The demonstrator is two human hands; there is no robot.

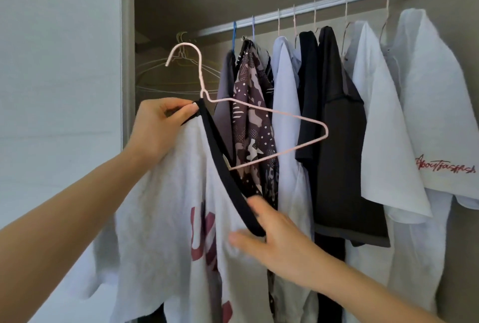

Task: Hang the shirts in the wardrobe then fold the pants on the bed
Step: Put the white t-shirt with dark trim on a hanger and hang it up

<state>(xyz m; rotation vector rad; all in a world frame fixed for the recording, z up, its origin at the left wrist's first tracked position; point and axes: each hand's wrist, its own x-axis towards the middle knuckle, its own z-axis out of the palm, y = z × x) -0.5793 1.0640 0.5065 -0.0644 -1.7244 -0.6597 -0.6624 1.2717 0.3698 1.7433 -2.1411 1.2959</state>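
Note:
A white T-shirt (166, 208) with a black collar band and dark red lettering hangs in front of me, partly threaded on a pink wire hanger (261, 110). The hanger's right half sticks out bare through the neck opening. My left hand (158, 125) pinches the collar at the hanger's neck. Lower down, my right hand (274, 242) holds the collar band, and it looks blurred. The wardrobe rail (311, 7) runs overhead and to the right, with the hanger's hook below it and off it.
Several shirts hang on the rail: a patterned one (251, 120), a pale blue one (285, 104), dark ones (337, 128) and white ones (427, 115). Empty wire hangers (178, 73) hang at the rail's left end. A pale sliding door (59, 89) stands on the left.

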